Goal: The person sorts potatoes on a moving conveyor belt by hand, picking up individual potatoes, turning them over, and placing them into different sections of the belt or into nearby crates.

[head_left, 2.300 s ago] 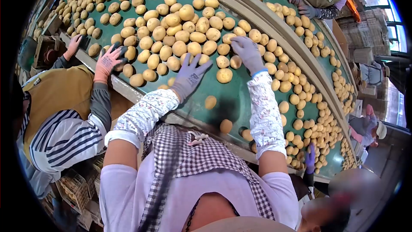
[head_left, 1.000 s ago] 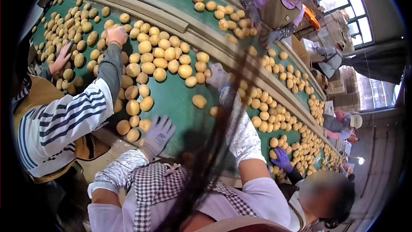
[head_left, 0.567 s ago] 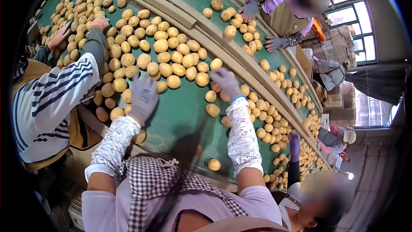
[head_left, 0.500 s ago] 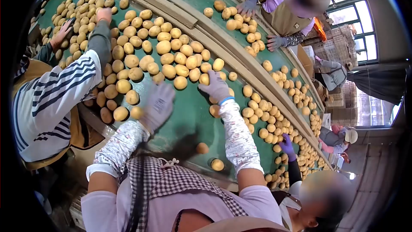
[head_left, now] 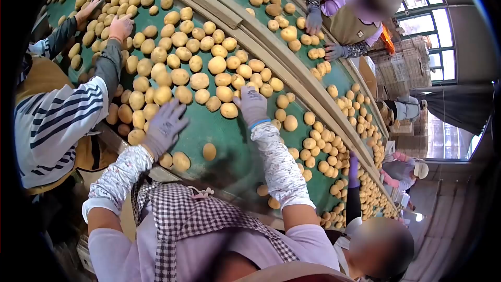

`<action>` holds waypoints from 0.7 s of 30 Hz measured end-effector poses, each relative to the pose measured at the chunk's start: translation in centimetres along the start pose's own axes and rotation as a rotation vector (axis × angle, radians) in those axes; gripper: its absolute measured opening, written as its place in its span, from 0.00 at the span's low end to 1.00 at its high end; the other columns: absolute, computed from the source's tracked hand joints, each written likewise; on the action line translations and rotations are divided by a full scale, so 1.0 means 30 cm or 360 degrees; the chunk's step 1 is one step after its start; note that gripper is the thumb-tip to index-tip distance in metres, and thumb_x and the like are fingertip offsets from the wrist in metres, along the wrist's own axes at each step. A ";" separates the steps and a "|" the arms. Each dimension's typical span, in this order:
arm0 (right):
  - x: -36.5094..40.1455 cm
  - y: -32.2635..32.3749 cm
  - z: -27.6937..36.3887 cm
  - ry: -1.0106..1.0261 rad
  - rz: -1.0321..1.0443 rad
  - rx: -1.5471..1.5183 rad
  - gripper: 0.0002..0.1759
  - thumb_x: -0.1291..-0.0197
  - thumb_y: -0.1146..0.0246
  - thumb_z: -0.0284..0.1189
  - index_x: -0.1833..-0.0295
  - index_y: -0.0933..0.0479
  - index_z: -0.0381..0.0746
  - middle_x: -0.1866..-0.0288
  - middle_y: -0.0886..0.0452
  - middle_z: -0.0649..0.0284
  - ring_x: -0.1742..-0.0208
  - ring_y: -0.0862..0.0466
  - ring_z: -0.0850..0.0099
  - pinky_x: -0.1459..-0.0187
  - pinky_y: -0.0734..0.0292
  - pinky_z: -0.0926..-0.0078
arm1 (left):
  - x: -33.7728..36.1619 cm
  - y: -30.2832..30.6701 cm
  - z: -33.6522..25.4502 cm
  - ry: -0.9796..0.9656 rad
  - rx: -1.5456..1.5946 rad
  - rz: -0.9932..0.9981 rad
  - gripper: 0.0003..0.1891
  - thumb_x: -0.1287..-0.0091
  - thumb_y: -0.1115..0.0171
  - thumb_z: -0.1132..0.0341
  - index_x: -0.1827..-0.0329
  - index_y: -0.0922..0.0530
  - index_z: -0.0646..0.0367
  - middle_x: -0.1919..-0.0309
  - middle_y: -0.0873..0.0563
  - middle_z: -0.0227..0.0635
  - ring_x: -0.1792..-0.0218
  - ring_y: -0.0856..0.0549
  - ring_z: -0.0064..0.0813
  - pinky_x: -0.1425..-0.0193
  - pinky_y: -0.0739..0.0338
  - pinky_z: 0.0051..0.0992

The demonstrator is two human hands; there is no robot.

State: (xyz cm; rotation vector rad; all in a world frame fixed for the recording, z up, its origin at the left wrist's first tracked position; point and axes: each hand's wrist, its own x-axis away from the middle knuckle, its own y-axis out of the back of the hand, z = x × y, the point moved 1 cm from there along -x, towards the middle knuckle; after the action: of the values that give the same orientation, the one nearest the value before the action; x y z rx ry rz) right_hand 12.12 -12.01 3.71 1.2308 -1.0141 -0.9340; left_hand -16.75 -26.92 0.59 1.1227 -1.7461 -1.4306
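Many yellow-brown potatoes (head_left: 217,65) lie on a green conveyor belt (head_left: 219,138). My left hand (head_left: 166,128), in a grey glove, is open with its fingers spread, at the near edge of the potato group. Close below its wrist are a few potatoes, one of them (head_left: 181,161) resting near the belt's edge. On the other side, my right hand (head_left: 252,107), gloved alike with a blue cuff, lies palm down with its fingers stretched out against the potatoes. A potato (head_left: 229,110) sits just left of it. Neither hand has a potato visibly gripped.
At left, a person in a striped sleeve (head_left: 62,120) reaches into the potatoes with a bare hand (head_left: 121,27). Wooden rails (head_left: 261,42) divide this belt from a second belt, where people with gloved hands (head_left: 314,20) work. A purple-gloved person (head_left: 354,172) reaches in at right.
My left hand has moved left and its fingers have spread. My right hand has shifted slightly left. Potatoes on the belt have changed position, and the neighbour's hand at left has moved down slightly.
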 end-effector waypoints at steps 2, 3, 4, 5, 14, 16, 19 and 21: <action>0.015 -0.035 -0.002 -0.0147 0.0098 0.0277 0.18 0.31 0.33 0.43 0.44 0.21 0.43 0.47 0.18 0.55 0.52 0.11 0.52 0.51 0.17 0.53 | -0.067 0.038 0.102 0.0252 -0.0144 -0.0025 0.29 0.40 0.28 0.59 0.32 0.20 0.45 0.23 0.26 0.36 0.19 0.35 0.51 0.14 0.46 0.57; 0.035 -0.041 -0.020 -0.0144 0.0108 0.0284 0.18 0.31 0.33 0.43 0.44 0.21 0.43 0.47 0.18 0.55 0.52 0.11 0.52 0.51 0.17 0.53 | -0.100 0.048 0.154 0.0422 -0.0249 -0.0072 0.27 0.37 0.29 0.59 0.33 0.20 0.46 0.22 0.27 0.35 0.18 0.35 0.49 0.14 0.47 0.58; 0.031 -0.029 -0.039 -0.0153 0.0107 0.0271 0.19 0.31 0.33 0.43 0.42 0.22 0.43 0.46 0.18 0.55 0.50 0.11 0.53 0.50 0.17 0.53 | -0.113 0.040 0.238 0.0508 -0.0305 -0.0178 0.25 0.36 0.30 0.60 0.34 0.19 0.47 0.23 0.26 0.36 0.19 0.34 0.49 0.14 0.46 0.59; 0.032 -0.025 -0.065 -0.0160 0.0107 0.0257 0.21 0.31 0.33 0.43 0.41 0.22 0.42 0.45 0.17 0.55 0.47 0.11 0.53 0.49 0.17 0.53 | -0.122 0.066 0.284 0.0593 -0.0359 -0.0285 0.24 0.36 0.31 0.62 0.35 0.18 0.48 0.23 0.26 0.37 0.19 0.33 0.48 0.15 0.46 0.60; 0.126 0.150 -0.372 -0.0506 0.0391 -0.1396 0.24 0.32 0.32 0.44 0.43 0.19 0.37 0.50 0.13 0.56 0.50 0.11 0.67 0.46 0.17 0.70 | 0.012 0.045 -0.100 0.0121 0.0270 -0.0214 0.29 0.34 0.34 0.63 0.28 0.24 0.54 0.26 0.25 0.46 0.23 0.29 0.54 0.16 0.44 0.58; 0.066 0.187 -0.445 -0.0505 -0.0117 -0.2132 0.21 0.26 0.36 0.41 0.40 0.18 0.36 0.52 0.13 0.60 0.52 0.12 0.73 0.50 0.18 0.74 | 0.067 -0.045 -0.194 -0.0019 0.0311 -0.0049 0.30 0.35 0.35 0.63 0.27 0.24 0.54 0.27 0.24 0.45 0.23 0.30 0.53 0.17 0.43 0.58; -0.061 0.072 -0.490 -0.0468 0.0079 -0.1348 0.24 0.30 0.32 0.45 0.39 0.18 0.38 0.51 0.12 0.55 0.48 0.10 0.62 0.47 0.18 0.64 | 0.048 -0.090 -0.221 -0.0086 0.0205 -0.0064 0.31 0.37 0.35 0.64 0.27 0.24 0.54 0.28 0.23 0.44 0.23 0.31 0.51 0.17 0.43 0.56; -0.099 0.009 -0.457 -0.0338 0.0055 -0.0569 0.30 0.37 0.29 0.51 0.39 0.19 0.39 0.44 0.13 0.49 0.44 0.12 0.51 0.42 0.19 0.56 | 0.014 -0.120 -0.150 -0.0144 -0.0032 -0.0113 0.30 0.36 0.36 0.65 0.28 0.23 0.53 0.29 0.23 0.45 0.22 0.31 0.50 0.16 0.43 0.55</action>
State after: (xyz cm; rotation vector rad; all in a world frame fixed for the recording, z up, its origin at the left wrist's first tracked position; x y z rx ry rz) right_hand 24.39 -5.21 2.97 0.8263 -0.9779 -1.1796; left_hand -12.24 -29.53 -1.88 1.1357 -1.7651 -1.5603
